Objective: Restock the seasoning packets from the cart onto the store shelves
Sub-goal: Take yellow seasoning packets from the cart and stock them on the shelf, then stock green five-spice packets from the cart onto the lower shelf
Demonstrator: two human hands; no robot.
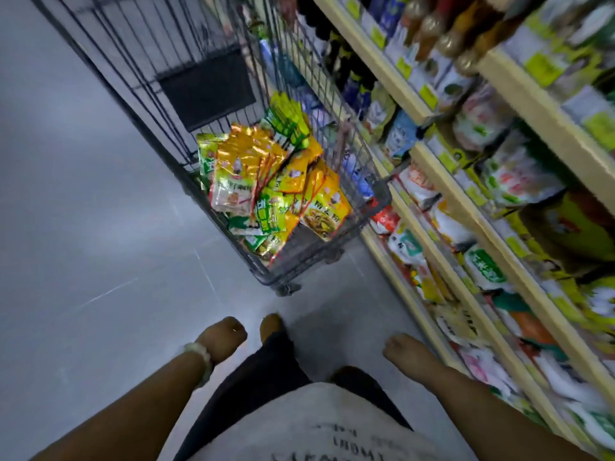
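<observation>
Head view looks down a shop aisle, and it's all a bit smeared with blur. Wire cart (186, 104) stands ahead on the grey floor (83, 227), tight against the shelves (442, 181) on the right. Down in its near end sits the heap of seasoning packets (266, 184), gold, yellow and green, piled loose and leaning on the basket's near wall. A dark panel (208, 91) hangs inside the cart, farther back.

Both arms hang low at the near edge. Left hand (221, 337) is down beside the dark trousers (263, 371), fingers curled loosely inward, nothing in them, with a pale bracelet (199, 361) on the wrist. Right hand (404, 351) is low too, near the bottom shelf edge, fingers tucked under and holding nothing that I can see. Both hands are well apart from the cart and the packets.

On the right, the shelves run away in cream tiers: bottles (432, 31) up at the far top, bags and pouches (499, 181) crowding the rows below, yellow price tags (427, 96) along the lips.
</observation>
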